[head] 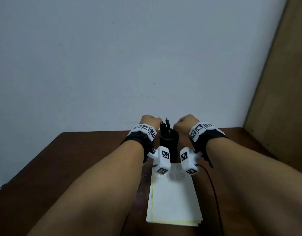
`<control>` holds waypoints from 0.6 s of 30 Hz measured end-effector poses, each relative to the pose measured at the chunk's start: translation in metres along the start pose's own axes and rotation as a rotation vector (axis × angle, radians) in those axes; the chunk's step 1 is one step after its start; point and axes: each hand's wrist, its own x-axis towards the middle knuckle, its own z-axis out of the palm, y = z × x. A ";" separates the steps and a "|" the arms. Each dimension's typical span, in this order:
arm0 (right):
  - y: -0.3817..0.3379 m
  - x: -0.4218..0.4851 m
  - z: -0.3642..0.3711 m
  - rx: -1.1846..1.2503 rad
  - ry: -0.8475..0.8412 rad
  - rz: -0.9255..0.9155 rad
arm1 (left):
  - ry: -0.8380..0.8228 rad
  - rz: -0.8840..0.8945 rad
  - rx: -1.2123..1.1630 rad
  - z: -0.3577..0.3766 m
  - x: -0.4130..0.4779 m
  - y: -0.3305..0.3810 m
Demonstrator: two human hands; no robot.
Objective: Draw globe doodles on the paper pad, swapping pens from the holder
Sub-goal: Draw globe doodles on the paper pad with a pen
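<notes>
- Between the two hands, just nearer than the knuckles: one black pen holder [169, 142], upright, with dark pens [166, 124] poking out of its top. At least two, exact count too blurred to give.
- Nearer still, below and between the wrists: one paper pad [172, 198], flat on the table, with faint doodles [180, 176] along its far edge. Roughly three, too faint to read as globes.
- Left hand [150, 120]: raised just left of the pens, fingers curled away from the camera. Impossible to tell whether clenched on nothing or pinching a pen.
- Right hand [187, 121]: level with the left, just right of the holder, curled the same way. Contents, if any, hidden.
- Step, as judged: pen swap at the holder, not drawing, with no pen tip on the pad.
- Next move probably calls for one pen pinched, lifted straight up clear of the rest without tipping the holder, then brought back over blank paper.
- Outward: two white marker blocks [162, 159] under the wrists, one black cable [213, 188] below the right forearm, one brown table [61, 167].
</notes>
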 end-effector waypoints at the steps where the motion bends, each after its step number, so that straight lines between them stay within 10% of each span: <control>1: -0.001 0.004 0.002 -0.004 -0.016 0.003 | -0.009 0.019 0.001 0.003 0.005 0.001; 18: 0.019 0.047 0.035 0.091 -0.049 -0.045 | -0.024 0.029 0.034 0.040 0.036 -0.002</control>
